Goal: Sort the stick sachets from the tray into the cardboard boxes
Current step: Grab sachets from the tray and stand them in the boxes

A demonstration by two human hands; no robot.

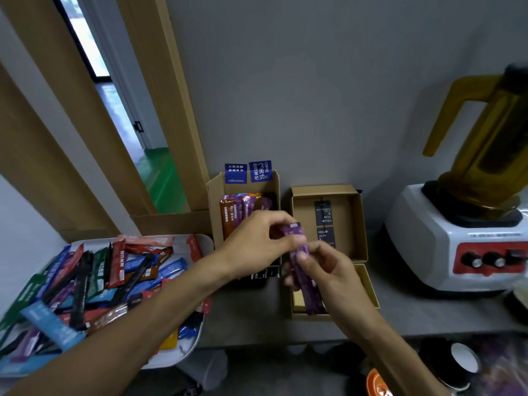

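Head view gives me both hands meeting on one purple stick sachet (303,271), held nearly upright over the front of the right cardboard box (360,224). I see the left hand (257,241) with fingers curled, pinching the sachet's top end, and the right hand (325,271) with thumb and fingers closed round its middle. The left cardboard box (215,201) already has sachets standing in it (orange and purple ones, as far as I can make out). At the left, the tray (197,337) holds a heap of mixed sachets (94,281). A blender (457,238) stands on the counter (257,318) at the right.
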